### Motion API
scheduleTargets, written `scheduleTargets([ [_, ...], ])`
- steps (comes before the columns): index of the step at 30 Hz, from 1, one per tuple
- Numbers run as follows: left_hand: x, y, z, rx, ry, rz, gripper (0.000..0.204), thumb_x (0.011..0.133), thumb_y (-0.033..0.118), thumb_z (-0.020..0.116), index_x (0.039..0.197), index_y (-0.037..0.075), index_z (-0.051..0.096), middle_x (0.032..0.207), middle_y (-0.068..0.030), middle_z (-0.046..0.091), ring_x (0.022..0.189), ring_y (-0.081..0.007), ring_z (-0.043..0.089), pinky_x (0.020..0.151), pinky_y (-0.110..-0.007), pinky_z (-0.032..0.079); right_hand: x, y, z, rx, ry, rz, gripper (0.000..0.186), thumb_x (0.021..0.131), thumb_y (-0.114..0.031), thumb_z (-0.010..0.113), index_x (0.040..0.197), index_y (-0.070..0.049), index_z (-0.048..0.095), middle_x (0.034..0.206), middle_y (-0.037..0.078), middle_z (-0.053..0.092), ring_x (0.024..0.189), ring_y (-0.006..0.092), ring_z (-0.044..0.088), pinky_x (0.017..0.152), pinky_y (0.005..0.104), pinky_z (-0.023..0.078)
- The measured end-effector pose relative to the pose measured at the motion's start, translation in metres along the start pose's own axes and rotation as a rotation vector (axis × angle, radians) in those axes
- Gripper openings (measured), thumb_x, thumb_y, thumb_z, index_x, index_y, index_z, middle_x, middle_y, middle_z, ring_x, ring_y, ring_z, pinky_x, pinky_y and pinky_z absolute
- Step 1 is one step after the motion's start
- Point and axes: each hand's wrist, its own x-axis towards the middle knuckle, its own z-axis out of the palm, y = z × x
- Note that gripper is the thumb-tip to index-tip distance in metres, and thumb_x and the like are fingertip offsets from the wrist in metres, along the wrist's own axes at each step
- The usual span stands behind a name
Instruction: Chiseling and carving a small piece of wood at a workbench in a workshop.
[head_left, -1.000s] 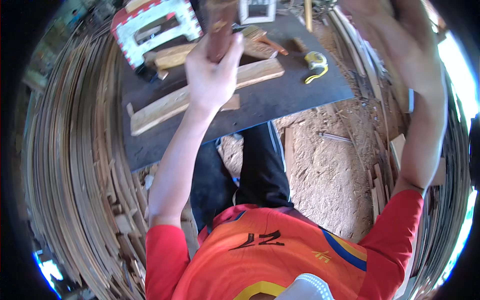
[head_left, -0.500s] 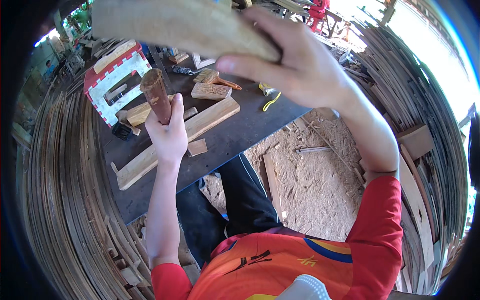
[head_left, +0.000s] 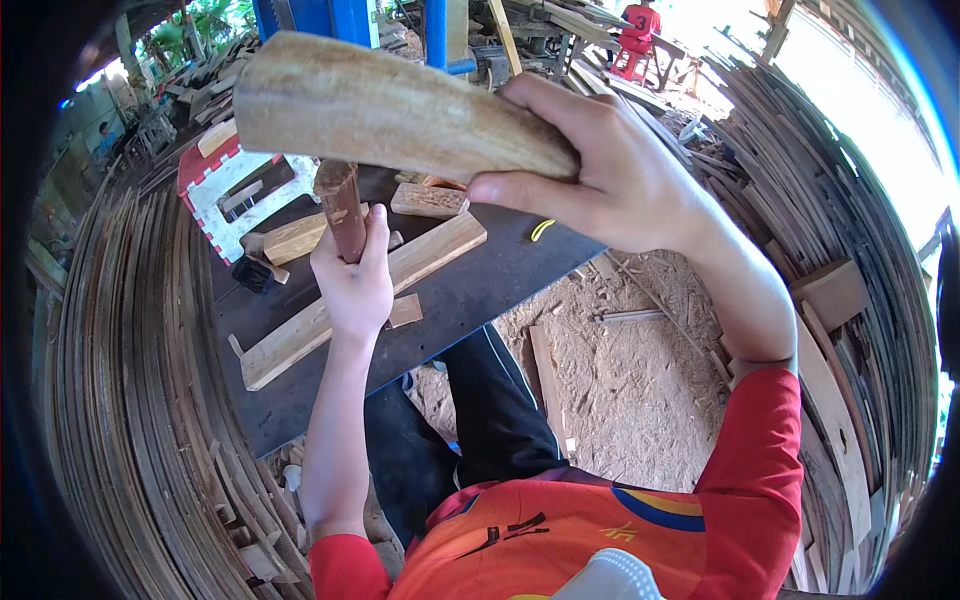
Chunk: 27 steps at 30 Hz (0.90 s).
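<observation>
My right hand, raised over the table, grips the narrow end of a thick, tapered wooden club. The club's broad end points left, just above a brown wooden tool handle. My left hand is wrapped round that handle and holds it nearly upright, with its worn top showing above my thumb. The handle's lower end is hidden behind my hand. A long squared timber lies on the dark table beneath my left hand. Beside my left wrist rests a small flat offcut.
A rough wood block and a yellow strap lie farther back. At left are another block, a black object and a red-and-white folding stool. Stacked boards flank me. A person in red sits far off.
The club has come down and sits steadier in view, its broad end now near the handle's top. My left hand still holds the handle upright. The view has tilted up slightly.
</observation>
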Motion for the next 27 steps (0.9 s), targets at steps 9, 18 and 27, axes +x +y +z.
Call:
scheduleTargets([
  [9,0.0,0.001,-0.003,0.041,-0.009,-0.011,0.027,0.101,0.017,0.069,0.083,-0.001,0.063,0.066,0.0031,0.054,0.063,-0.0045,0.045,0.058,-0.026,0.037,0.004,0.002,-0.001,0.097,0.17,-0.073,0.053,0.091,-0.047,0.078,0.11,0.001,0.062,0.064,0.018,0.062,0.062,0.0336,0.07,0.058,0.0417,0.051],
  [18,-0.002,0.003,0.0,0.049,-0.009,0.018,0.027,0.101,0.018,0.069,0.083,-0.001,0.062,0.067,0.0012,0.058,0.064,-0.0054,0.05,0.06,-0.027,0.04,-0.001,-0.003,-0.006,0.034,0.0,0.017,0.056,0.09,-0.048,0.079,0.112,0.001,0.063,0.065,0.016,0.062,0.061,0.0293,0.07,0.058,0.0389,0.051],
  [27,-0.006,0.002,-0.004,0.069,-0.01,-0.002,0.026,0.101,0.018,0.069,0.085,-0.001,0.062,0.068,0.0025,0.056,0.065,-0.0039,0.049,0.061,-0.025,0.041,0.0,-0.008,-0.001,-0.038,-0.155,0.102,0.051,0.092,-0.047,0.077,0.107,-0.001,0.062,0.063,0.015,0.062,0.057,0.0286,0.068,0.055,0.0404,0.05],
])
